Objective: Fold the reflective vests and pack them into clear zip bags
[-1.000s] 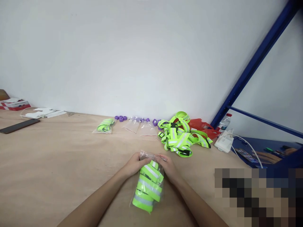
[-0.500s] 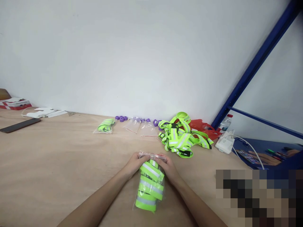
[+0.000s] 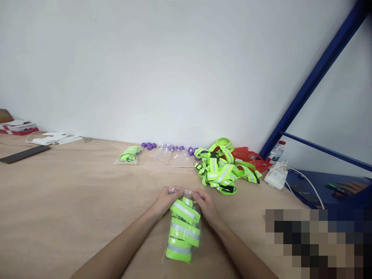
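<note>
Between my hands, near the front of the table, is a clear zip bag [image 3: 183, 228] with folded lime-green reflective straps inside. My left hand [image 3: 168, 200] pinches the bag's top edge at its left corner. At the right corner, my right hand [image 3: 205, 203] grips the same edge, thumb on top. The silver stripes of the straps show through the plastic. Beyond my right hand lies a heap of loose green reflective straps [image 3: 223, 170] with black buckles. Another filled bag [image 3: 128, 154] rests farther back to the left.
Flat clear bags [image 3: 182, 158] and small purple rolls [image 3: 149, 146] line the wall. A red plastic bag [image 3: 250, 157], a bottle [image 3: 276, 152] and a white power strip [image 3: 276, 175] are at right. A dark phone-like slab [image 3: 24, 154] lies far left, near white papers [image 3: 58, 138].
My hands stay at the bag's top edge, and the fingers have shifted slightly along it. At the right, another person's hand has moved away from a phone on the blue surface.
</note>
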